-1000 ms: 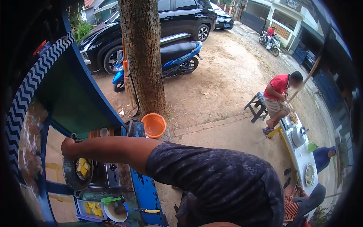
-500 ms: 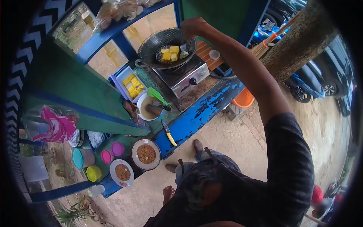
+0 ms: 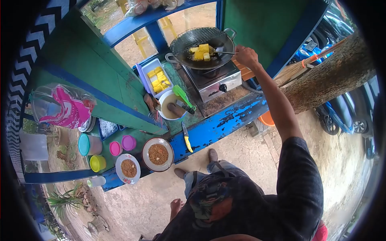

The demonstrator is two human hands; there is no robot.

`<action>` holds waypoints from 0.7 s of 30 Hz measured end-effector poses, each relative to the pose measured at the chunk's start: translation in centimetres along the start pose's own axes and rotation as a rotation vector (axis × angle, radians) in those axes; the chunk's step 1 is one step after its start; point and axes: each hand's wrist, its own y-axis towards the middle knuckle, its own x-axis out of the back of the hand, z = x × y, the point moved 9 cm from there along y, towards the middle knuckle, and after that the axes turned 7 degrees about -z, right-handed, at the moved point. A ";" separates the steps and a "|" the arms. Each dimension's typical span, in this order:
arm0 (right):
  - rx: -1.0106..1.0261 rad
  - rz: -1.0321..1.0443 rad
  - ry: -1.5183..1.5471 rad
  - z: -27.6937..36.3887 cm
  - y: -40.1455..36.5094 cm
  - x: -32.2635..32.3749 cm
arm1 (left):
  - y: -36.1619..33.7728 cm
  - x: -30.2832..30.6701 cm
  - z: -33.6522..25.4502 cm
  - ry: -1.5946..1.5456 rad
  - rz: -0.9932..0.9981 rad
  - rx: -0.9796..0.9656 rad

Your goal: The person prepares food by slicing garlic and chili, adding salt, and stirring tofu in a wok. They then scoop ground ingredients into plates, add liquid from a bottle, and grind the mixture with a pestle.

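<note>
One hand shows: the right hand [image 3: 246, 56], half a second ago over the wok [image 3: 209, 62], now sits beside its right rim, fingers pinching a metal spatula [image 3: 225, 52] that reaches the yellow pieces [image 3: 201, 52] inside the wok, which suggests stirring; the left hand is unseen.

Open space is lying above the round black wok [image 3: 189, 63], where the right hand [image 3: 246, 56] is gripping a thin metal utensil [image 3: 225, 52]. A green painted panel [image 3: 257, 24] is walling the far side; a white rectangular tray [image 3: 150, 63] and white round bowl [image 3: 160, 105] are crowding the counter beside it.
</note>
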 end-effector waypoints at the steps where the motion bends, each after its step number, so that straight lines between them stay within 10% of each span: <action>1: -0.037 -0.023 0.058 -1.4 -0.3 -0.5 | -0.3 0.2 -1.0 -0.044 0.002 0.009; 21: -0.090 0.028 0.227 -5.1 -1.8 11.1 | 1.4 -0.3 -1.6 -0.311 -0.122 0.171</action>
